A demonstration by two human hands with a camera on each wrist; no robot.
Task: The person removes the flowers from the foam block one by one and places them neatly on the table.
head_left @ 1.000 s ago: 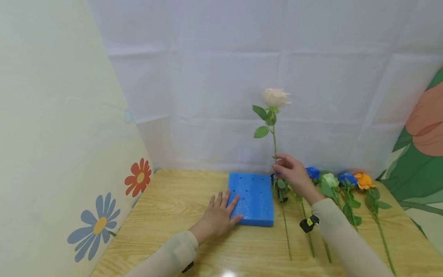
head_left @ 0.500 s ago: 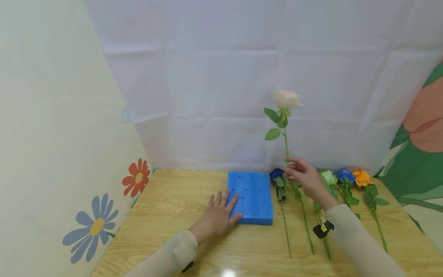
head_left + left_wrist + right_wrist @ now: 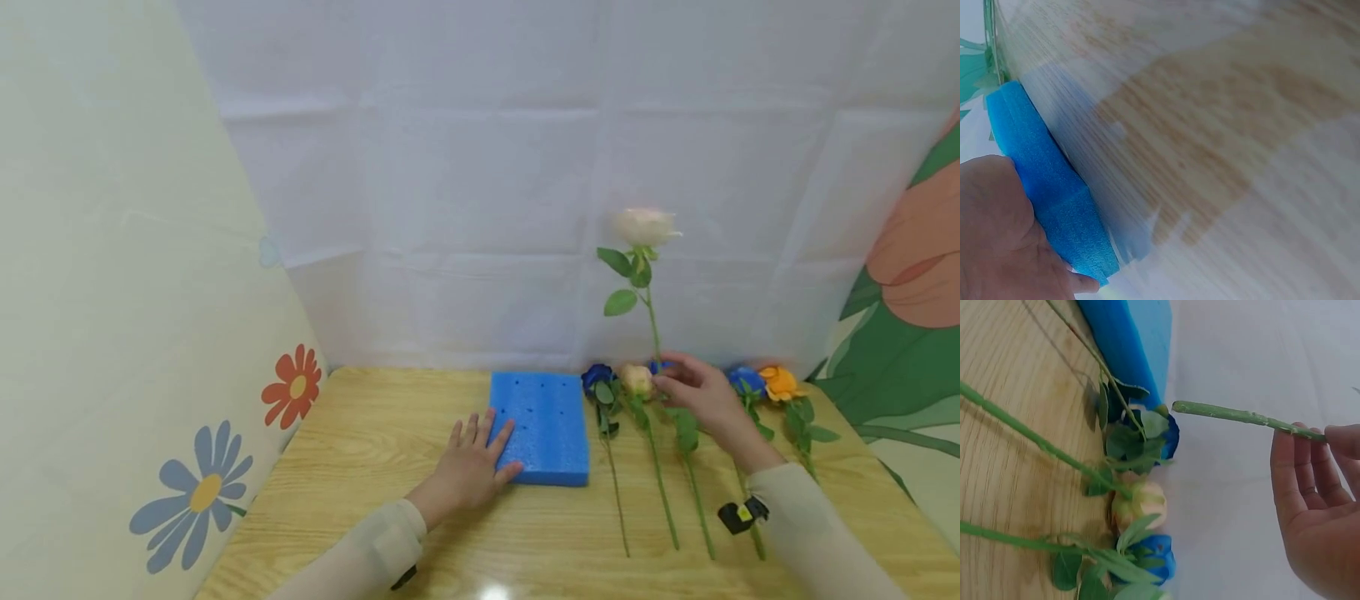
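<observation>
A blue foam block [image 3: 551,442] with several small holes in its top lies on the wooden table. My left hand [image 3: 467,471] rests on its left front edge with fingers spread; the left wrist view shows the palm side against the block. To the block's right, my right hand [image 3: 697,392] pinches the stem of a pale pink rose [image 3: 645,227] between thumb and fingers. The rose stands nearly upright, tilted slightly left, with its bloom above the hand. In the right wrist view the cut stem end [image 3: 1222,412] sticks out free in the air, apart from the block.
Along the table's right lie several roses with stems toward me: dark blue [image 3: 597,379], peach [image 3: 637,382], blue [image 3: 744,381] and orange [image 3: 782,383]. Another blue one [image 3: 1160,557] is partly behind my right hand. A white cloth [image 3: 480,183] hangs at the back.
My right hand has moved right with the pale pink rose, whose bloom is slightly lower. The peach rose on the table has come into sight. My left hand stays on the foam block.
</observation>
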